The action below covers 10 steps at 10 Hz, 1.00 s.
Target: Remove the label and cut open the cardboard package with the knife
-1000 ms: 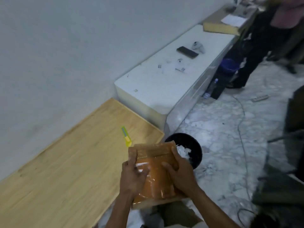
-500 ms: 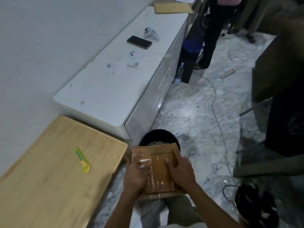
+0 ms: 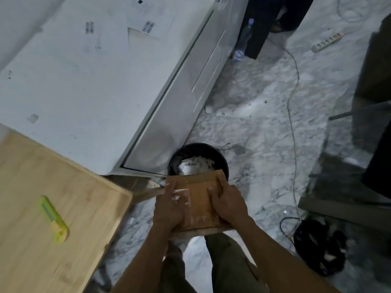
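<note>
Just one view here, a head-worn wide-angle cam looking steeply down over the person's forearms. It sits close above the desk (image 3: pixel 63 208) corner at left, marble floor (image 3: pixel 264 134) filling the right.

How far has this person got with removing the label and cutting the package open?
Done: nothing finished. In hand: both hands, left and right, hold the cardboard package above the bin; white label partly peeled. Left: cutting; the knife lies untouched on the wooden table.
</note>
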### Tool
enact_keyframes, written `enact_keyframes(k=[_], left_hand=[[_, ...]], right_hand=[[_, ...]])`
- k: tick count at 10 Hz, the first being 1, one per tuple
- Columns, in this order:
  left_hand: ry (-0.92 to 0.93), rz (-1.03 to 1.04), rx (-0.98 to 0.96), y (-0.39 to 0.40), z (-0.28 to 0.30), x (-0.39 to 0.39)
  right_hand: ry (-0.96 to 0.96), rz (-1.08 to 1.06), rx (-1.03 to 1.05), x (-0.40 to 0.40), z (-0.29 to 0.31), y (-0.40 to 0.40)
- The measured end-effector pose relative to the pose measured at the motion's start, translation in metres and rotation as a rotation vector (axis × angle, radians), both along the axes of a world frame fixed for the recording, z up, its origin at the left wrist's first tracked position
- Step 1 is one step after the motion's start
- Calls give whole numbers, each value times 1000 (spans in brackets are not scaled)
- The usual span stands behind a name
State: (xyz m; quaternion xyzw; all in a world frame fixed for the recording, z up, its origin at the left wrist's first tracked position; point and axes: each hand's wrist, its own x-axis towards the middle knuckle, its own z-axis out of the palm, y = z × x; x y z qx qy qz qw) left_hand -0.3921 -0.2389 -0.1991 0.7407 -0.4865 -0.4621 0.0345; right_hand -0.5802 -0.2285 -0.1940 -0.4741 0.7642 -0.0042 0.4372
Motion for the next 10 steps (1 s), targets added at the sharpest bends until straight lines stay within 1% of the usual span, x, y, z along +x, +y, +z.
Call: enact_keyframes(k=[2, 3, 4, 5, 6, 8, 10], left_hand=[[-2, -11, 51, -30, -36, -8], [-56, -31, 112, -41, -47, -12], [-50, -2, 135, -44, -48, -9], [-10, 69, 147, -47, -37, -8], [-3, 88, 116, -48, -25, -11], [-9, 66, 61, -53, -2, -15], [0, 102, -19, -47, 25, -16]], right_hand=[[-6, 21, 34, -7, -45, -25], [23, 34, 68, -11, -55, -33], [11, -23, 76, -14, -50, -39], [-23, -22, 50, -17, -40, -45], [-40, -28, 28, -15, -31, -51], [-77, -30, 4, -7, -11, -57], [-84, -20, -30, -6, 11, -57]])
